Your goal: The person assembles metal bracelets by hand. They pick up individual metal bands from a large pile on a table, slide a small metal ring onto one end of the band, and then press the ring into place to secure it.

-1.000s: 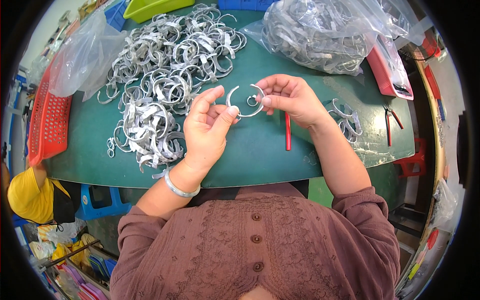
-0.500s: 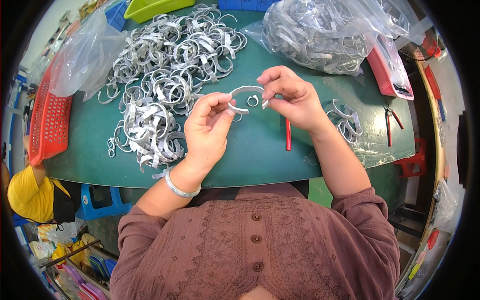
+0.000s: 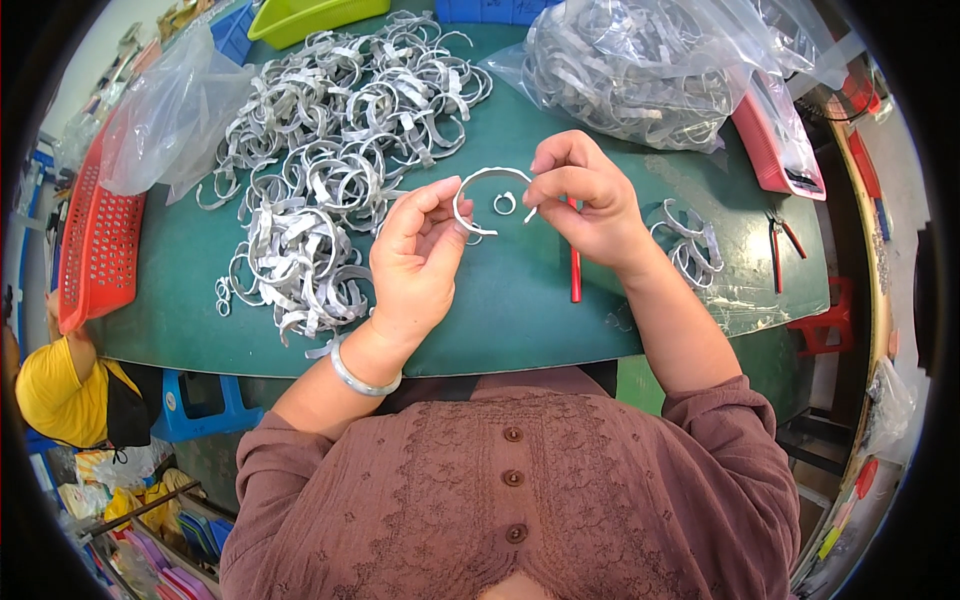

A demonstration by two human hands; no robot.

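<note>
Between my two hands, above the green table [image 3: 500, 330], is an open silver-grey cuff bangle [image 3: 478, 177] with its gap toward me. My left hand [image 3: 417, 243] pinches its left side between thumb and fingers. The thumb and fingers of my right hand [image 3: 590, 200] close on its right end. Through the cuff's opening a small grey ring [image 3: 504, 203] shows on the table. A red-handled tool [image 3: 575, 265] lies partly hidden under my right hand. To the left spreads a large heap of similar cuff bangles [image 3: 320, 170].
A clear bag [image 3: 630, 80] full of cuffs sits at the back right beside a pink basket [image 3: 775, 150]. Several loose cuffs [image 3: 692, 245] and red-handled pliers [image 3: 778, 250] lie right. A red basket [image 3: 100, 240] stands left, near a person in yellow [image 3: 60, 390].
The cuff has turned slightly and its round outline shows more fully. My right-hand fingers have shifted a little on its right end; my left hand has barely moved.
</note>
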